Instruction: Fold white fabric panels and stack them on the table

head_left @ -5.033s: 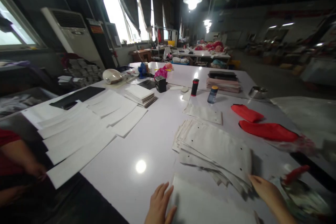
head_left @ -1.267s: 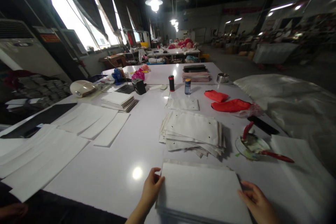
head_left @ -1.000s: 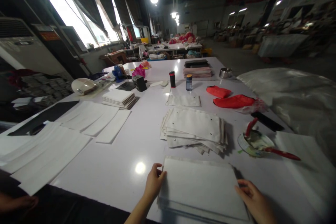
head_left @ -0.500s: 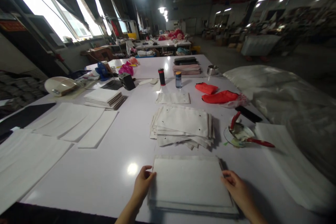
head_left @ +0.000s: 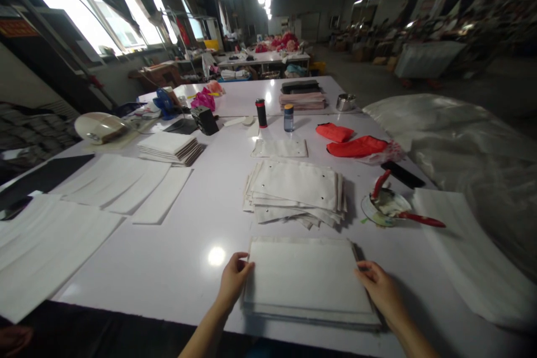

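A squared-up stack of flat white fabric sheets [head_left: 308,279] lies at the near edge of the glossy white worktable [head_left: 201,235], and the person has a hand on each side of it. The left hand [head_left: 234,278] presses its curled fingers against the stack's left edge; the right hand [head_left: 377,290] does the same at the right edge, so the two hands are well apart with the stack between them. Whether the fingertips tuck under the bottom sheet cannot be made out.

Left of the stack the tabletop is bare and shiny, with room up to the long white strips [head_left: 138,190] laid side by side farther left. Right of the stack there is a narrow bare band, then a white sheet [head_left: 470,257] cut off by the frame.

Just beyond the stack sits a looser pile of off-white panels with small dark studs [head_left: 297,190], its edges fanned. To its right a round dish holding red-handled tools [head_left: 386,204] rests. Farther still lie red cloth pieces [head_left: 356,146], and two small bottles [head_left: 274,114] stand upright.
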The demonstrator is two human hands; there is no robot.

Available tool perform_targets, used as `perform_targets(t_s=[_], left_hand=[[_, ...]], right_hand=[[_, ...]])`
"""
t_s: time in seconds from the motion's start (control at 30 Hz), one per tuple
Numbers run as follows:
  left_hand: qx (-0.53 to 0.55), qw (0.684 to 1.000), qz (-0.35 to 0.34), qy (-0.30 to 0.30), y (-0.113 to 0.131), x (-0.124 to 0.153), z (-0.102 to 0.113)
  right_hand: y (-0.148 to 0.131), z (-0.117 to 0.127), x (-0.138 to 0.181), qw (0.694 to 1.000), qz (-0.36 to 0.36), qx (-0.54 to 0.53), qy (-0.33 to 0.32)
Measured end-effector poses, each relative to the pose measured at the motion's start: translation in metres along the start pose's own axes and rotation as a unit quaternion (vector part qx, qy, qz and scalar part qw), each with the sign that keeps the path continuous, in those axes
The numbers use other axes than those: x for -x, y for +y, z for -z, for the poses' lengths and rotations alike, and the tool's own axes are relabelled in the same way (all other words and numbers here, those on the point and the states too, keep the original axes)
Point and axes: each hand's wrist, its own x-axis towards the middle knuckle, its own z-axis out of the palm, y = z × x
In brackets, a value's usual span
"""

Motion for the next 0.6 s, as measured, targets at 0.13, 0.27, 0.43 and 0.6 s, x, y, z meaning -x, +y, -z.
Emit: perform_targets(t_s=[0.13, 0.27, 0.43, 0.6], left_hand=[[-0.006, 1.0, -0.005, -0.005, -0.005, -0.001, 0.0], [-0.025, 1.0, -0.01, -0.003, -0.009, -0.002, -0.001], [-0.067, 0.997, -0.034, 0.0, -0.012, -0.003, 0.001], [-0.129, 0.988, -0.079, 0.023, -0.005, 0.006, 0.002]], right_hand=[[0.004, -0.001, -0.001, 1.0, -0.003, 0.012, 0.006], [0.006, -0.002, -0.002, 1.0, 0.004, 0.029, 0.011], [0.01, -0.003, -0.004, 0.998, 0.009, 0.059, 0.021], [0.011, -0.004, -0.006, 0.995, 0.007, 0.092, 0.032]])
